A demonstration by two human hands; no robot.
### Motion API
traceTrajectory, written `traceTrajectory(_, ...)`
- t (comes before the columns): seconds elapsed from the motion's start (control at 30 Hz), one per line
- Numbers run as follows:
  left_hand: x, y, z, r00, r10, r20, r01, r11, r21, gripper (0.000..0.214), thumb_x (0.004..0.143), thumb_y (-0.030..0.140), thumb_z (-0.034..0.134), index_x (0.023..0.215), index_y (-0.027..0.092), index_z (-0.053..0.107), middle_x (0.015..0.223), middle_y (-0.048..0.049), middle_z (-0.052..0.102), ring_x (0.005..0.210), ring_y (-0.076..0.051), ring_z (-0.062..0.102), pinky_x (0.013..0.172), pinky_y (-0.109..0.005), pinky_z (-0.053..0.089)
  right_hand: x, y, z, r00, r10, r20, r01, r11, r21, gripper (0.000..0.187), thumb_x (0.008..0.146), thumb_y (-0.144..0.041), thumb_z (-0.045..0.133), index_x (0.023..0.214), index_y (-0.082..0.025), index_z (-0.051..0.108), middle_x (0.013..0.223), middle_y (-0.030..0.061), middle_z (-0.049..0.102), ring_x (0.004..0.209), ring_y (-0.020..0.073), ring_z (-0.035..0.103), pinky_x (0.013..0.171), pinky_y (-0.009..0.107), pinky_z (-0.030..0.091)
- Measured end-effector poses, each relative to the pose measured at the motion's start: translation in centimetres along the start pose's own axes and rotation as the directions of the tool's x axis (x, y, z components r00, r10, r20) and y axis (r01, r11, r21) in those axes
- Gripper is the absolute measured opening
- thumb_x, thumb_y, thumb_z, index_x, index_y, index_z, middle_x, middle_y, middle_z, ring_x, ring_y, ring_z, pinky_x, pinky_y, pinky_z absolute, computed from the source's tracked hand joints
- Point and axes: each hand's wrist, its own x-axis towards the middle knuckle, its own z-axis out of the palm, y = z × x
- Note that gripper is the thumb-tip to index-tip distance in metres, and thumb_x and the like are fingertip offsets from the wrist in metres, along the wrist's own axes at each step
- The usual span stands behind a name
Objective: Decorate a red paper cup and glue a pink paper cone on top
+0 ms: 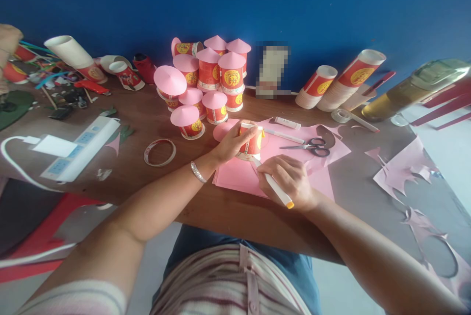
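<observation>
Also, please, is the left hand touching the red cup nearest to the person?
Touching. The head view shows the left hand holding the red cup, with the thumb lying against its side.

Near the front edge of the table [127, 164], the left hand [237, 144] is holding a red cup [251, 144] over pink paper [235, 173]; the right hand [289, 181] is gripping a marker [276, 189] near its lower rim. Cone-topped cups [208, 70] are standing toward the back edge.
</observation>
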Motion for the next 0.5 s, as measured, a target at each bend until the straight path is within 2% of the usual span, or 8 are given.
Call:
traceTrajectory(0.2,0.12,-0.08,0.08,1.0,0.013,-0.003,-0.013,0.998,-0.06,0.038,0.095,0.057,0.059,0.099,0.021,0.065,0.098,-0.0058,0.072,0.098,-0.023,0.069,0.09,-0.039,0.058,-0.02,0.09,0.22,1.0,0.006,-0.004,-0.006,1.0,-0.029,0.022,0.086,-0.002,0.06,0.094,-0.022,0.055,0.073,-0.0021,0.064,0.06,0.0127,0.056,0.057,0.027,0.047)
traceTrajectory(0.5,0.1,0.02,0.1,1.0,-0.013,0.018,0.015,0.993,-0.117,0.041,0.095,0.056,0.06,0.107,0.018,0.064,0.105,-0.0085,0.073,0.099,-0.023,0.07,0.093,-0.04,0.057,-0.18,-0.08,0.32,0.999,0.0,0.033,0.001,0.999,-0.033,0.019,0.09,-0.005,0.059,0.096,-0.022,0.054,0.074,-0.002,0.064,0.061,0.0121,0.055,0.059,0.026,0.046)
